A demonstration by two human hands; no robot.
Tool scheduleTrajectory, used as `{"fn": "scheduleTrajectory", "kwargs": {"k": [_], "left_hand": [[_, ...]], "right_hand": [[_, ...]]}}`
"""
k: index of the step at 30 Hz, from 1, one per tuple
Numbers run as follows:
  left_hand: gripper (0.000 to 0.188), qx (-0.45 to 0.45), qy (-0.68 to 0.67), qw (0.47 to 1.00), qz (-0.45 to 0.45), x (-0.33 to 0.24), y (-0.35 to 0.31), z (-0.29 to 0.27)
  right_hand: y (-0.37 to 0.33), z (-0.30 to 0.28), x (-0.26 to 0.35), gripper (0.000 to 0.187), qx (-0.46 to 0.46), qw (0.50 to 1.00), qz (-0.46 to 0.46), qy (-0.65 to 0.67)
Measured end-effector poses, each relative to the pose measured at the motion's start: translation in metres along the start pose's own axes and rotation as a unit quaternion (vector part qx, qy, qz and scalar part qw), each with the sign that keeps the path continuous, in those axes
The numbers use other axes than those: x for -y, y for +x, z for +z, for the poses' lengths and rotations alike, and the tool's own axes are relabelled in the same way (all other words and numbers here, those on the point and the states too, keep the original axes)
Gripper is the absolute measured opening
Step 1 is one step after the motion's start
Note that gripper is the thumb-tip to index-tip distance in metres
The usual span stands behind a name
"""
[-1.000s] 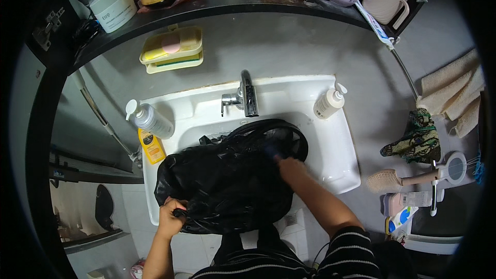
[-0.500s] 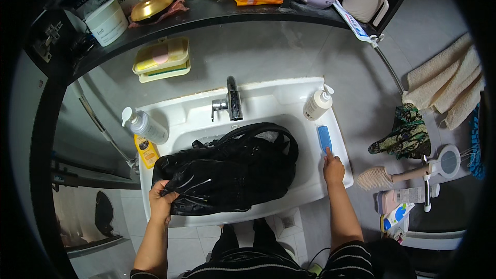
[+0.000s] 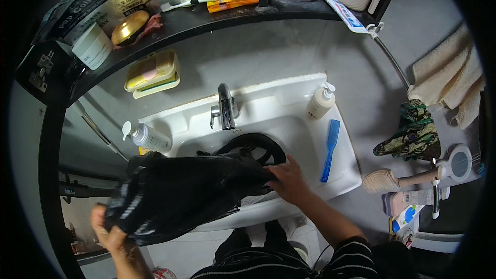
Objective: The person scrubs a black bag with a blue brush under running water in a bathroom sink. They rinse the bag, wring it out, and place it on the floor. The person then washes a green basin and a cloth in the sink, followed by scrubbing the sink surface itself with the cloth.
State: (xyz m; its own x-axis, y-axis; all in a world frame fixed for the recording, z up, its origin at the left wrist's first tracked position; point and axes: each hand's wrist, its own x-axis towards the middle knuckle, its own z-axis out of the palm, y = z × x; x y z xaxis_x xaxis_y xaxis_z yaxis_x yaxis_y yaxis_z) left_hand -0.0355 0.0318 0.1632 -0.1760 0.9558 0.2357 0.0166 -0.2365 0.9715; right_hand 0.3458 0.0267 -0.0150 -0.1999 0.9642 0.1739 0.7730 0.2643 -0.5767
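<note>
A wet-looking black backpack (image 3: 186,194) lies half in, half over the front left of the white sink (image 3: 248,219), its strap loop resting in the basin. My left hand (image 3: 111,232) grips its left end beyond the sink's edge, slightly blurred. My right hand (image 3: 289,182) is closed on the right end, with some fingertips hidden by the black fabric. On the sink's right rim lies a blue long-handled brush (image 3: 330,150), apart from both hands. The chrome faucet (image 3: 226,106) stands behind the bag.
Pump bottles stand on the sink's left (image 3: 147,137) and right (image 3: 321,102) corners. A black shelf (image 3: 206,26) with toiletries and cups runs above. A soap box (image 3: 153,74) is on the wall. Towels (image 3: 447,75) and a hairbrush (image 3: 382,181) hang at right.
My right hand has let go of the blue brush, now on the rim, and taken hold of the backpack. The bag has been lifted and shifted left and nearer, its left end past the sink.
</note>
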Motion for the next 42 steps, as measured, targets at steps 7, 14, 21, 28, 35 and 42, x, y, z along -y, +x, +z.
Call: {"fn": "scheduleTrajectory", "kwargs": {"k": [7, 14, 21, 28, 35, 42], "left_hand": [[0.056, -0.13, -0.029, 0.99, 0.042, 0.018, 0.004, -0.019], [0.038, 0.058, 0.174, 0.983, -0.02, 0.158, -0.036, 0.041], [0.027, 0.168, 0.496, 0.848, -0.084, 0.249, 0.011, 0.077], [0.009, 0.292, 0.706, 0.641, -0.074, 0.373, 0.013, 0.074], [0.023, 0.319, 0.661, 0.665, -0.136, 0.405, 0.04, 0.082], [0.064, 0.188, 0.499, 0.836, -0.128, 0.306, 0.069, 0.081]], "right_hand": [[0.042, -0.057, 0.026, 0.033, -0.18, 0.975, 0.002, 0.128], [0.037, 0.004, -0.064, 0.083, 0.04, 0.995, 0.092, 0.027], [0.064, 0.108, -0.077, 0.125, 0.242, 0.929, 0.128, -0.249], [0.104, 0.134, -0.09, 0.133, 0.292, 0.912, 0.175, -0.227], [0.1, 0.157, -0.107, 0.125, 0.219, 0.937, 0.149, -0.227], [0.13, 0.088, -0.103, 0.091, 0.249, 0.945, 0.128, -0.171]]}}
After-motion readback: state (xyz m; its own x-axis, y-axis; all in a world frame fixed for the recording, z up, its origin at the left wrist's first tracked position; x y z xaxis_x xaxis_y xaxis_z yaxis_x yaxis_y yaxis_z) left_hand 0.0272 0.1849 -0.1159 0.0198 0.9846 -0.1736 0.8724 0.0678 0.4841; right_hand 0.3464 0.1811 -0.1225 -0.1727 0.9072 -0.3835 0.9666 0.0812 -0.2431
